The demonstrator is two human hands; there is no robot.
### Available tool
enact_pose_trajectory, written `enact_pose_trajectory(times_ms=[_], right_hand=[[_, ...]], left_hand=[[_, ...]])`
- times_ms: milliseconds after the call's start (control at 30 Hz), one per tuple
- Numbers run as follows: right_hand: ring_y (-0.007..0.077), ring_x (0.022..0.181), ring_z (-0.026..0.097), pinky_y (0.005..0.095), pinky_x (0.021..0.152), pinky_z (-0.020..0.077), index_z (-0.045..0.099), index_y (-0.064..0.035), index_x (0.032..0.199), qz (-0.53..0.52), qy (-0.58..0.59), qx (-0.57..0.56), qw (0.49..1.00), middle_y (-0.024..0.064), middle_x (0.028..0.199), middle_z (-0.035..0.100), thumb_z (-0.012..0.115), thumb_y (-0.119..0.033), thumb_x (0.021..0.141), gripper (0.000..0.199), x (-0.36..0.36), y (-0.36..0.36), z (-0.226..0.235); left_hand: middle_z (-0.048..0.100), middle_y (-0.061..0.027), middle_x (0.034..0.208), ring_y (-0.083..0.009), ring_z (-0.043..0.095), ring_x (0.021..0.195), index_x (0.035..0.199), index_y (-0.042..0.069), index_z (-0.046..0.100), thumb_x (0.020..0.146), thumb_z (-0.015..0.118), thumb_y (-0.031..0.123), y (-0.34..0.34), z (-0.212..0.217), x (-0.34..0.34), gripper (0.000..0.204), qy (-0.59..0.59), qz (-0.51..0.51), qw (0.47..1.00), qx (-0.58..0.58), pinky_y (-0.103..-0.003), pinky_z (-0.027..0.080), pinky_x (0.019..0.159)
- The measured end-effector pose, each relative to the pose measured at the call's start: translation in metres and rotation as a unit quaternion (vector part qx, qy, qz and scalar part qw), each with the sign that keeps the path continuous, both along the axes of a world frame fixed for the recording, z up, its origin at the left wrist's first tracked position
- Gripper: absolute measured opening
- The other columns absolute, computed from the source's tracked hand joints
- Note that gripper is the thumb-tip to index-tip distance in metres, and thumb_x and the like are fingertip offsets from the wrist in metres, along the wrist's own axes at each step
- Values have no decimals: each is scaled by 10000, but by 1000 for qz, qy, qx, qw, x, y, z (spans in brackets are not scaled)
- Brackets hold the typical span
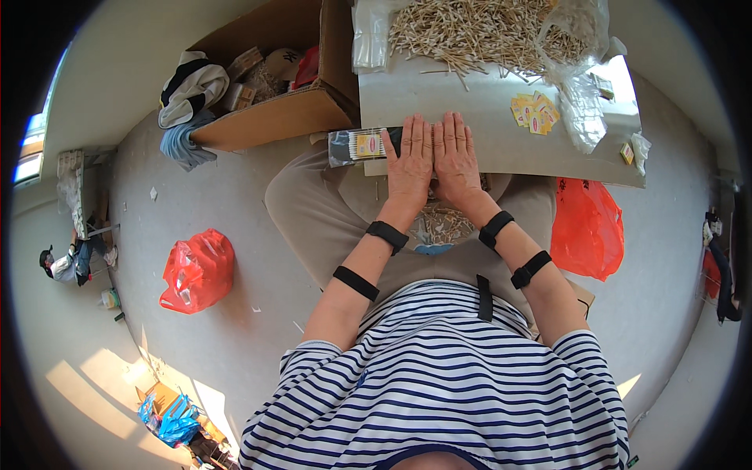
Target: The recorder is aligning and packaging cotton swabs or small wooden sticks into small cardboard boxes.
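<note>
Swab packet, long axis sideways, right end seemingly under left hand, right hand beside, both unclenched

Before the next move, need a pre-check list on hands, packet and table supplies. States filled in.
1. Left hand at the swab packet: ok, it overlaps the packet's right end.
2. Right hand clear of the packet: ok, flat beside the left hand.
3. Packet fully on the table: not ok, its left end sticks out past the table's left edge.
4. Packet sealed: cannot tell, its right end is covered.
5. Loose swab pile on the table: ok, heaped beyond the hands.
6. Yellow cards neatly stacked: not ok, spread in a loose overlapping cluster.
</note>
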State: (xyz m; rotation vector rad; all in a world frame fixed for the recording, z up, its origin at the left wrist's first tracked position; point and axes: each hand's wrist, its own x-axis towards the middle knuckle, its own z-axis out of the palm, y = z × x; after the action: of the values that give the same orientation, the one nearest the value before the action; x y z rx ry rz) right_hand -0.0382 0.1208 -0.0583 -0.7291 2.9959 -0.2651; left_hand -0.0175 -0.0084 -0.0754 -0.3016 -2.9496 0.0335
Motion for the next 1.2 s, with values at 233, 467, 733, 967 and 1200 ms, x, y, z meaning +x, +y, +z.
enact_pose_trajectory(times_ms=[233,467,733,967,1200], right_hand=[[459,1586,110,540,1294,136,213,87,1590,0,-17,-41,999,307,1675,157,891,-316,662,1218,0,2,7],[454,1588,104,534,1297,139,195,88,1588,7,-13,-44,999,304,1677,152,919,-341,628,1276,1,-5,7],[456,1581,126,527,1299,142,208,88,1584,25,-30,-29,999,300,1676,160,911,-330,641,1249,3,-26,8],[465,1582,114,545,1291,147,169,89,1591,35,-27,-28,999,313,1675,150,941,-346,608,1323,3,-39,7],[463,1574,145,535,1293,152,225,92,1572,45,-28,-26,998,305,1668,174,924,-340,626,1254,7,-64,8]], left_hand=[[476,-139,1567,-343,362,1499,1473,31,503,846,732,196,-52,54,11,688,26,28,975,217,-588,205,1222],[587,-125,1432,-338,468,1404,1310,81,638,1019,613,349,-108,8,-17,396,121,191,939,258,-591,272,1190],[718,-189,946,-422,667,923,908,63,700,1045,555,486,-109,-7,-46,468,-25,233,926,296,-529,499,811],[706,-230,861,-480,662,855,876,48,688,1039,514,564,-107,-11,-47,569,-38,253,894,369,-542,521,760],[716,-235,863,-472,682,867,909,58,728,1033,518,573,-105,-8,-48,570,-47,261,879,397,-533,537,776]])
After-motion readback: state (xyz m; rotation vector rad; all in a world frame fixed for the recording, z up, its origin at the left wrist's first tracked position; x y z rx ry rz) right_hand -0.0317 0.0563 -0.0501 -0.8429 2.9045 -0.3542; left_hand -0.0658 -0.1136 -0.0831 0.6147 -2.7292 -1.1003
